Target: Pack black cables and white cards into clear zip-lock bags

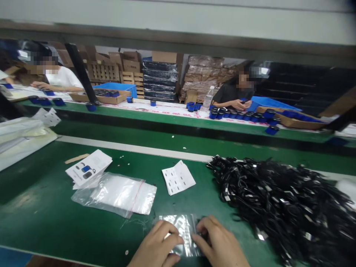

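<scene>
Clear bag [185,228] between both hands [157,244] [219,243]; green table [41,226] beneath.

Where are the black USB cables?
At the head view's right: black USB cables lie heaped on the green tabletop, right of the right hand.

Cables [278,207], bags [119,191] on green bench [41,200]

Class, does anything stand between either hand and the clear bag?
Nothing visible clearly does. The left hand overlaps the clear bag on its left; the right hand is at its right edge, where a dark patch is too shadowed to identify.
</scene>
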### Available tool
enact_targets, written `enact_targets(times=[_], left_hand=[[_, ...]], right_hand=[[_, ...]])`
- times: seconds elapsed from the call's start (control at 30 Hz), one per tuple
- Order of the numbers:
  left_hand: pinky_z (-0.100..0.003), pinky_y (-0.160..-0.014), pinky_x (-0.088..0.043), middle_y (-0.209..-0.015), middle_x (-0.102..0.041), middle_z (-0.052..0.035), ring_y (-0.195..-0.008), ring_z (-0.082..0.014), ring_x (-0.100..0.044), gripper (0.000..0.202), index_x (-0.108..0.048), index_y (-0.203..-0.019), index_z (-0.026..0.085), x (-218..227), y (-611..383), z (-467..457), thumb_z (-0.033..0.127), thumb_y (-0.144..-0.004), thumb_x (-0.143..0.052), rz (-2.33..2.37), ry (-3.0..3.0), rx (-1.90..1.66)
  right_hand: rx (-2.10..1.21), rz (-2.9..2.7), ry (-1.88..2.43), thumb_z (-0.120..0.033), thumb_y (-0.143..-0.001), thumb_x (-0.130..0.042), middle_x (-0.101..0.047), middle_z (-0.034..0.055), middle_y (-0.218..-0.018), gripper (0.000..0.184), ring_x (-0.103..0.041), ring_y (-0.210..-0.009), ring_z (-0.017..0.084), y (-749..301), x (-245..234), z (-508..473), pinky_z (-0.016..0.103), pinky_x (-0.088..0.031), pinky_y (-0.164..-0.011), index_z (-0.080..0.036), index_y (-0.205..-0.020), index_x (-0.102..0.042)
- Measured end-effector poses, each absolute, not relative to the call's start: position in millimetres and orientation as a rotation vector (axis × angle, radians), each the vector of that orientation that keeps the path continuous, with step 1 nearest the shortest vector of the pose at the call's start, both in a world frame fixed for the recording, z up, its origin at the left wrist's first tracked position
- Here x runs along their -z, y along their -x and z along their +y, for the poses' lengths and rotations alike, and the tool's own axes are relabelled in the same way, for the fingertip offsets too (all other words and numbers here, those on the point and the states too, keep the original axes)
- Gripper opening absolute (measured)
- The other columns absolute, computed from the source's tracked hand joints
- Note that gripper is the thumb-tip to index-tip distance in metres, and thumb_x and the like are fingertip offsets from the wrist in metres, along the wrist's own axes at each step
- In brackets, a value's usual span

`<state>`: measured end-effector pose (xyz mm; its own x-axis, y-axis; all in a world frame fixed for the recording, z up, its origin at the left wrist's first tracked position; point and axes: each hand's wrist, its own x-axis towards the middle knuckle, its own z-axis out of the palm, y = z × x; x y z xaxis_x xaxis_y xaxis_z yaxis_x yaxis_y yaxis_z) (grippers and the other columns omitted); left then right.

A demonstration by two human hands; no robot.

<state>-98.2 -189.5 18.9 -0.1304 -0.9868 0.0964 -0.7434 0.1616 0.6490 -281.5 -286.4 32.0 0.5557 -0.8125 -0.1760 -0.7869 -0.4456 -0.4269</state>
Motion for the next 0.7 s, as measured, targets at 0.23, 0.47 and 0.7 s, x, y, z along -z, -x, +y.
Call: enact_targets(times=[0.23, 0.47, 0.7], left_hand=[[-0.026, -0.079, -0.046, -0.094, -0.061, -0.0009, -0.09, -0.0172, -0.056, 0.009, -0.061, -0.088, 0.023, -12.0, 104.8, -198.4, 0.027, -0.082, -0.057, -1.8, -1.647, 0.737], [-0.026, -0.072, -0.044, -0.081, -0.06, -0.0009, -0.082, -0.0172, -0.056, 0.024, -0.06, -0.079, 0.021, -7.1, 104.3, -200.0, 0.044, -0.083, -0.053, -1.673, -1.582, 0.665], [-0.022, -0.07, -0.049, -0.082, -0.072, -0.0004, -0.075, -0.0169, -0.066, 0.024, -0.066, -0.087, 0.025, -26.1, 117.0, -192.3, 0.044, -0.077, -0.056, -1.338, -1.752, 0.824]], right_hand=[[0.209, 1.021, 1.985, -0.028, -0.086, -0.043, -0.067, 0.0021, -0.065, 0.028, -0.061, -0.063, 0.015, 278.0, -43.2, -277.7, 0.02, -0.042, -0.058, -0.016, -0.071, -0.063], [0.163, 0.906, 2.005, -0.011, -0.076, -0.05, -0.069, 0.0002, -0.062, 0.02, -0.062, -0.06, 0.013, 277.2, -47.2, -279.7, 0.019, -0.039, -0.057, -0.017, -0.064, -0.065], [0.265, 0.953, 2.003, -0.009, -0.071, -0.059, -0.067, -0.0022, -0.064, 0.013, -0.059, -0.061, 0.012, 263.1, -49.0, -277.3, 0.018, -0.038, -0.057, -0.018, -0.063, -0.064]])
